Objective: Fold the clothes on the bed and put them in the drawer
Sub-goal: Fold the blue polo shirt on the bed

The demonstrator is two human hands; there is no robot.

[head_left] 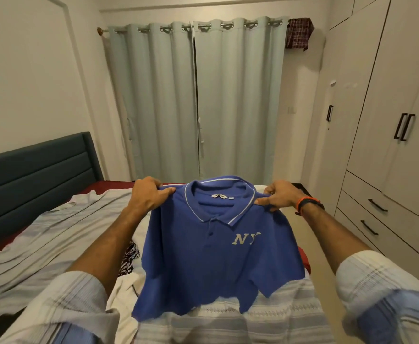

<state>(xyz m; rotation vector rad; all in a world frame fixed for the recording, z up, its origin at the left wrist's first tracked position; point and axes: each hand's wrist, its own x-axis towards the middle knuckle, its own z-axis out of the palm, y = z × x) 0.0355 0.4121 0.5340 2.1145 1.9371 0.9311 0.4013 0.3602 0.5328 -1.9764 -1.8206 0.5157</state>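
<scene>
A blue polo shirt with a white-edged collar and "NY" on the chest hangs in front of me, above the bed. My left hand pinches its left shoulder and my right hand pinches its right shoulder, holding it spread out with the front facing me. Its hem drapes down onto a pale striped cloth on the bed. The drawers with black handles sit low in the wardrobe at the right, all closed.
A black-and-white patterned garment and a white one lie on the bed behind the shirt. A dark headboard stands at the left. Grey curtains hang ahead. Wardrobe doors fill the right wall.
</scene>
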